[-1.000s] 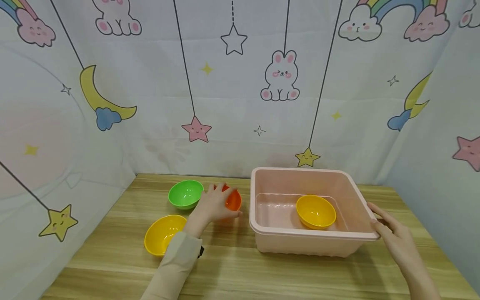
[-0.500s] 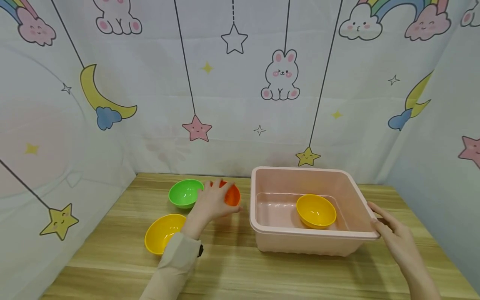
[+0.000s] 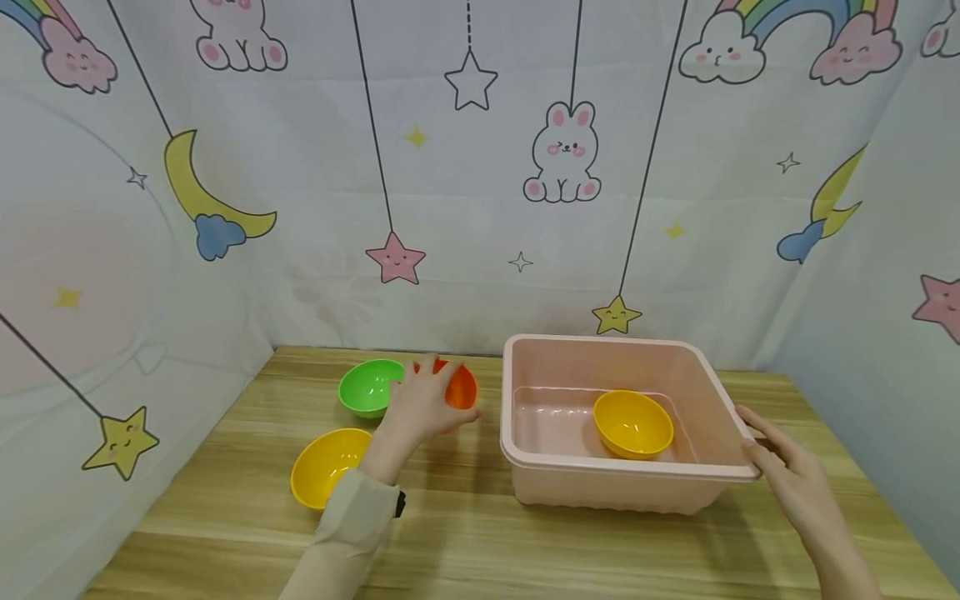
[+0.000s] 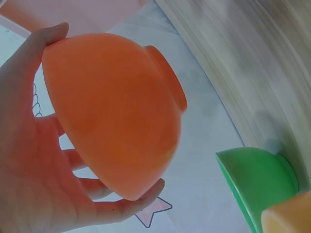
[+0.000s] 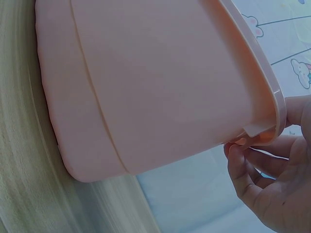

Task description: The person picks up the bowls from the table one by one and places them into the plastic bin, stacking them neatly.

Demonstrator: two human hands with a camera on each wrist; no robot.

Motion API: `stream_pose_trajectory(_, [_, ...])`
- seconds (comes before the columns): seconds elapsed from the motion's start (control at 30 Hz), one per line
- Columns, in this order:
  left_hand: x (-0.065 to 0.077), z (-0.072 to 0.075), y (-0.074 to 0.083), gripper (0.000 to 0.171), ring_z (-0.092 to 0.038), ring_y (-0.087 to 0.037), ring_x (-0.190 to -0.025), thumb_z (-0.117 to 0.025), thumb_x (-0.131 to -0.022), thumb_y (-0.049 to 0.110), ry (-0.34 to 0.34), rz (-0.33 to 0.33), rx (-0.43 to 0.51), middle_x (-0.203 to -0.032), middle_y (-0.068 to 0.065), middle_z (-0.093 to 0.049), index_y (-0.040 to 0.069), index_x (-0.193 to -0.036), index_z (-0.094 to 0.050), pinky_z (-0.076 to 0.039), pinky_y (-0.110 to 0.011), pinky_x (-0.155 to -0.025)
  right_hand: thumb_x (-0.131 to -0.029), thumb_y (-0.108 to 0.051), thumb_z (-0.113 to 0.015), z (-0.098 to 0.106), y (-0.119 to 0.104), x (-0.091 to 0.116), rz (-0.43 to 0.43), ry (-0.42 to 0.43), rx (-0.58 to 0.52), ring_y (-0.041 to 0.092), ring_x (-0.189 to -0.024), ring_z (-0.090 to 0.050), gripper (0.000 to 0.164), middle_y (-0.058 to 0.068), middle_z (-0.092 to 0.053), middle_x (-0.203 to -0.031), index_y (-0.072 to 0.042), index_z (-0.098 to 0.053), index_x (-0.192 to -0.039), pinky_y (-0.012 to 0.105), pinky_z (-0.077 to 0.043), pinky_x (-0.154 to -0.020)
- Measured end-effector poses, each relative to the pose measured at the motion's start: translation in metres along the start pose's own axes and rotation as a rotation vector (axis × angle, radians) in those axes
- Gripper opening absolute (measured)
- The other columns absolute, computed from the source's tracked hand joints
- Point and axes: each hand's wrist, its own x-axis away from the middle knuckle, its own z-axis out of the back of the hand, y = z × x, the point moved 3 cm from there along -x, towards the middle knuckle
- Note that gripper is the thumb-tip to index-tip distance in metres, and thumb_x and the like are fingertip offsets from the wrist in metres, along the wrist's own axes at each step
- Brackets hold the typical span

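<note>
My left hand [image 3: 423, 404] grips an orange bowl [image 3: 462, 388] across its rim, thumb on one side and fingers on the other. In the left wrist view the orange bowl [image 4: 114, 111] is tilted on its side, its base facing away from the palm, held off the table. Just left of that hand sits a green bowl [image 3: 367, 390]. A yellow bowl [image 3: 322, 471] stands nearer, partly hidden behind the left sleeve. My right hand [image 3: 795, 475] holds the right rim of a pink plastic tub [image 3: 592, 467], fingers curled under the edge in the right wrist view.
Inside the tub rests another yellow bowl [image 3: 632, 425], toward its right half. All stand on a wood-grain table [image 3: 465, 550]. A white printed cloth [image 3: 442, 183] hangs behind the table and along both sides.
My left hand has shifted slightly up and to the left with the orange bowl in its grip. The right hand and the tub stay where they were.
</note>
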Motion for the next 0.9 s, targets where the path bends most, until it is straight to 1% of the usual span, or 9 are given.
stream_pose_trajectory(0.17, [0.002, 0.006, 0.001, 0.079, -0.037, -0.039, -0.118, -0.063, -0.066, 0.065, 0.035, 0.005, 0.003, -0.136, -0.014, -0.040, 0.028, -0.133, -0.044, -0.039, -0.063, -0.085, -0.096, -0.033, -0.042, 0.000, 0.000, 0.000, 0.004, 0.002, 0.003, -0.016, -0.090, -0.047, 0.048, -0.034, -0.050, -0.101, -0.021, -0.033, -0.142, 0.015, -0.033, -0.069])
stream_pose_trajectory(0.33, [0.005, 0.013, 0.004, 0.080, -0.039, -0.039, -0.116, -0.062, -0.066, 0.067, 0.067, 0.000, -0.008, -0.132, -0.011, -0.042, 0.030, -0.134, -0.043, -0.041, -0.060, -0.083, -0.096, -0.034, -0.043, 0.000, 0.000, -0.001, 0.003, 0.008, 0.006, -0.017, -0.089, -0.046, 0.048, -0.035, -0.049, -0.101, -0.022, -0.034, -0.141, 0.016, -0.032, -0.068])
stream_pose_trajectory(0.5, [0.008, 0.019, 0.007, 0.080, -0.040, -0.039, -0.113, -0.063, -0.066, 0.066, 0.094, -0.006, -0.016, -0.129, -0.011, -0.043, 0.028, -0.133, -0.044, -0.043, -0.058, -0.080, -0.095, -0.034, -0.044, 0.000, 0.000, -0.001, 0.002, 0.011, 0.002, -0.017, -0.089, -0.046, 0.049, -0.036, -0.049, -0.100, -0.021, -0.034, -0.141, 0.015, -0.033, -0.068])
stream_pose_trajectory(0.7, [0.011, 0.025, 0.010, 0.078, -0.038, -0.037, -0.113, -0.064, -0.066, 0.065, 0.113, -0.004, -0.009, -0.130, -0.011, -0.042, 0.027, -0.132, -0.045, -0.043, -0.056, -0.080, -0.095, -0.034, -0.045, -0.001, 0.000, -0.001, -0.004, 0.016, 0.005, -0.018, -0.089, -0.046, 0.049, -0.035, -0.049, -0.101, -0.021, -0.035, -0.141, 0.015, -0.032, -0.069])
stream_pose_trajectory(0.9, [0.013, 0.031, 0.013, 0.076, -0.038, -0.036, -0.113, -0.063, -0.067, 0.064, 0.144, -0.005, 0.000, -0.131, -0.010, -0.042, 0.027, -0.131, -0.046, -0.043, -0.056, -0.079, -0.095, -0.034, -0.045, 0.000, 0.000, -0.001, -0.007, 0.014, 0.008, -0.016, -0.089, -0.046, 0.049, -0.033, -0.051, -0.101, -0.021, -0.034, -0.141, 0.017, -0.031, -0.069])
